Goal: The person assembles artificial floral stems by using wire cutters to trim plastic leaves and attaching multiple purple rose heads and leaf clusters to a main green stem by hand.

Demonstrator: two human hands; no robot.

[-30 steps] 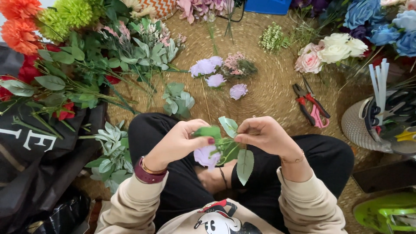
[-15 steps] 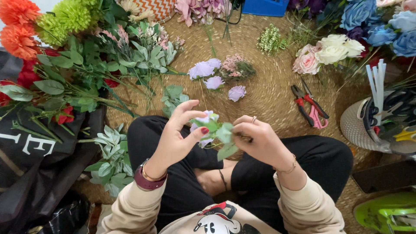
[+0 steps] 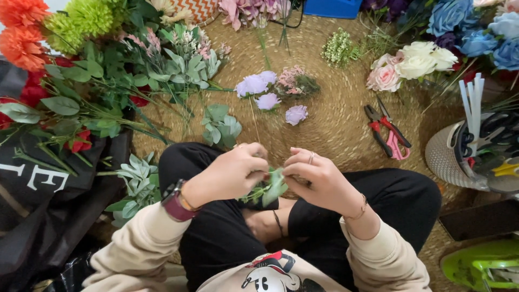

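Your left hand (image 3: 230, 173) and right hand (image 3: 316, 181) meet over your lap, fingers curled in and pinching a small leafy sprig (image 3: 268, 190) between them. Pale green leaves poke out below the fingertips; how the stem runs inside the grip is hidden. A ring sits on one right finger, a maroon watch band (image 3: 174, 205) on your left wrist, a thin bracelet on the right.

You sit cross-legged in black trousers on a round woven straw mat (image 3: 335, 116).

Mat centre, just past your hands: three loose lilac flower heads (image 3: 267, 92) beside a small pink cluster (image 3: 294, 81). Near them, towards the left edge, a eucalyptus sprig (image 3: 220, 125).

Right side of mat: red-handled cutters (image 3: 381, 130) and pink-handled scissors (image 3: 397, 147), lying touching or overlapped.

Far right edge: cream and pink roses (image 3: 411, 65), blue roses (image 3: 459, 21) behind them. A small green-white filler bunch (image 3: 339, 48) lies near the far edge.

Left edge: heap of green foliage (image 3: 108, 92) with red blooms, orange flowers (image 3: 21, 30) and a green chrysanthemum (image 3: 89, 16) in the far left corner.

Off the mat at right, a woven basket (image 3: 448, 159) holding tools and white sticks.
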